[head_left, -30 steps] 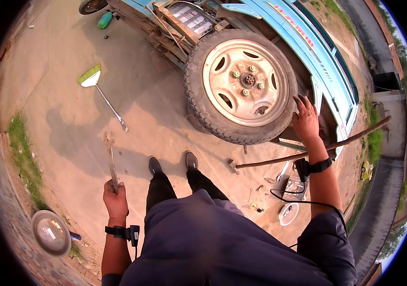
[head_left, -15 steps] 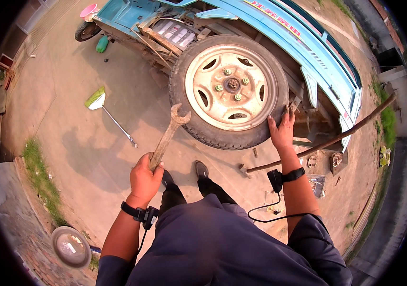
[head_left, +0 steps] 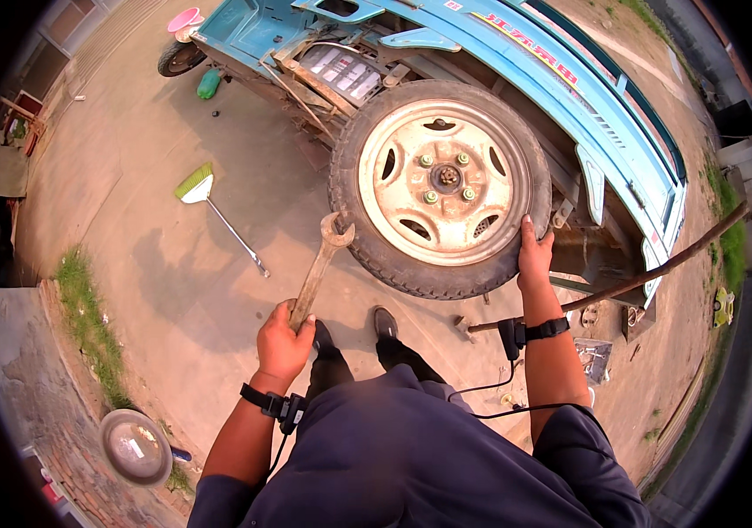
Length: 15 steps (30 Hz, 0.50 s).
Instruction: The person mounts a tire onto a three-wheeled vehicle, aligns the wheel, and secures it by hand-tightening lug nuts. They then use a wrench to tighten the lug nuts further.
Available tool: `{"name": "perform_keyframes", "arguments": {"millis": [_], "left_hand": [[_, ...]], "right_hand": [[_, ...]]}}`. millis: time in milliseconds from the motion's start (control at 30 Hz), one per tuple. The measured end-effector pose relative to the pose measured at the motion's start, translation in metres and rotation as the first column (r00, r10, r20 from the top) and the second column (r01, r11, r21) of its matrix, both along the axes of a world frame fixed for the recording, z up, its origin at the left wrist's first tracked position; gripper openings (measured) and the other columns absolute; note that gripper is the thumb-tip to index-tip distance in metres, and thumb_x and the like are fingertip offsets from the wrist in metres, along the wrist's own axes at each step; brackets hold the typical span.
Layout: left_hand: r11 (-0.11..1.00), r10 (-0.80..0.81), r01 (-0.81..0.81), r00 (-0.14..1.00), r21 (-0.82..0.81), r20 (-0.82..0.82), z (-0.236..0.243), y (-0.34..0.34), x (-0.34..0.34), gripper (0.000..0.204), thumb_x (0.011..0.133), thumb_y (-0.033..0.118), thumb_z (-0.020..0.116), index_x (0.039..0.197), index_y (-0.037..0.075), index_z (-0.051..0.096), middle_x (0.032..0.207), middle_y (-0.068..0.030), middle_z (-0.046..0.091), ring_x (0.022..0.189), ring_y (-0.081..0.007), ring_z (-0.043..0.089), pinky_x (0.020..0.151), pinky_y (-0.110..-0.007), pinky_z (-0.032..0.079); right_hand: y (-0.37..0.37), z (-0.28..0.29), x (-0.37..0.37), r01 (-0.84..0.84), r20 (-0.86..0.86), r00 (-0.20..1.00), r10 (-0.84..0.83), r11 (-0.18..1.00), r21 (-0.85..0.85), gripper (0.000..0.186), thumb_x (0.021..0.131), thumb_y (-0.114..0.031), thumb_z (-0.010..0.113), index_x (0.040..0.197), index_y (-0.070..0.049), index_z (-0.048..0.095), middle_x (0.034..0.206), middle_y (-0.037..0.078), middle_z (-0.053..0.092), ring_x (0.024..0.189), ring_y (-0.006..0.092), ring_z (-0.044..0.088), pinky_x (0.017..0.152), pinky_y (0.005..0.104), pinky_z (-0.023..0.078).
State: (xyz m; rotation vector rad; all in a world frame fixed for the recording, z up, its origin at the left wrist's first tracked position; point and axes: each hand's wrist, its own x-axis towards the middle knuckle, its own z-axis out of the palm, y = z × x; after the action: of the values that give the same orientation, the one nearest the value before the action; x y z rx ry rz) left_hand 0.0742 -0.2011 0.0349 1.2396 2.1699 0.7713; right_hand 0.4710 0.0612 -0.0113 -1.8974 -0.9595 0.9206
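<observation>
My left hand is closed round the shank of a large, worn open-end wrench. Its jaw points up and lies just in front of the tyre's lower left edge. My right hand grips the lower right edge of the tyre, and some of its fingers are hidden there. The tyre sits on a cream steel rim with oval slots. Several greenish lug nuts surround the rusty hub centre. This wheel is on the side of a light blue cargo vehicle.
A long wooden-handled hammer leans against the vehicle at right. Behind my right forearm lies a tray of tools. A broom lies at left, with a metal basin at lower left and a green bottle farther off.
The wheel has turned counterclockwise, its slots and nuts shifting round. My right hand has closed in on the tyre edge. The wrench stays in my left hand, and the whole view has shifted slightly.
</observation>
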Motion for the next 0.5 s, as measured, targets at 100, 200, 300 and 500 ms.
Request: {"name": "perform_keyframes", "arguments": {"millis": [100, 200, 300, 500], "left_hand": [[0.988, 0.101, -0.090, 0.992, -0.122, 0.082, 0.001, -0.014, -0.012, 0.033, 0.088, 0.023, 0.074, 0.114, 0.004, 0.065, 0.096, -0.0202, 0.071, 0.091, -0.0433, 0.068, 0.079, -0.048, 0.055], [0.976, 0.122, -0.129, 0.991, -0.174, -0.047, -0.027, -0.069, -0.042, 0.033, 0.089, 0.023, 0.073, 0.115, 0.004, 0.065, 0.096, -0.0219, 0.071, 0.090, -0.0447, 0.068, 0.080, -0.050, 0.055], [0.864, 0.183, -0.210, 0.978, -0.457, -0.103, -0.043, -0.143, -0.060, 0.034, 0.088, 0.024, 0.071, 0.113, 0.001, 0.065, 0.099, -0.0249, 0.071, 0.095, -0.0463, 0.068, 0.082, -0.054, 0.055], [0.538, 0.303, -0.268, 0.946, -0.799, -0.114, -0.040, -0.311, -0.017, 0.030, 0.089, 0.024, 0.071, 0.106, 0.000, 0.063, 0.100, -0.0242, 0.073, 0.096, -0.0435, 0.070, 0.085, -0.053, 0.055]], "right_hand": [[0.000, -0.006, 0.008, 0.002, -0.011, 1.000, -0.002, 0.998, 0.066, 0.081, 0.091, -0.049, 0.074, 0.141, 0.008, 0.044, 0.140, 0.024, 0.059, 0.124, 0.0313, 0.059, 0.105, 0.0395, 0.046], [-0.001, 0.006, 0.001, -0.029, 0.019, 0.999, 0.029, 1.000, 0.005, 0.090, 0.091, -0.051, 0.075, 0.146, 0.011, 0.041, 0.144, 0.026, 0.055, 0.128, 0.0305, 0.056, 0.107, 0.0390, 0.044], [0.005, 0.013, 0.013, -0.107, 0.118, 0.987, 0.112, 0.993, -0.051, 0.100, 0.090, -0.055, 0.075, 0.151, 0.013, 0.035, 0.149, 0.030, 0.051, 0.134, 0.0347, 0.053, 0.112, 0.0403, 0.041], [0.047, 0.032, 0.024, -0.263, 0.695, 0.711, 0.107, 0.957, 0.121, 0.096, 0.091, -0.053, 0.073, 0.151, 0.012, 0.035, 0.151, 0.036, 0.039, 0.143, 0.0478, 0.037, 0.120, 0.0512, 0.031]]}}
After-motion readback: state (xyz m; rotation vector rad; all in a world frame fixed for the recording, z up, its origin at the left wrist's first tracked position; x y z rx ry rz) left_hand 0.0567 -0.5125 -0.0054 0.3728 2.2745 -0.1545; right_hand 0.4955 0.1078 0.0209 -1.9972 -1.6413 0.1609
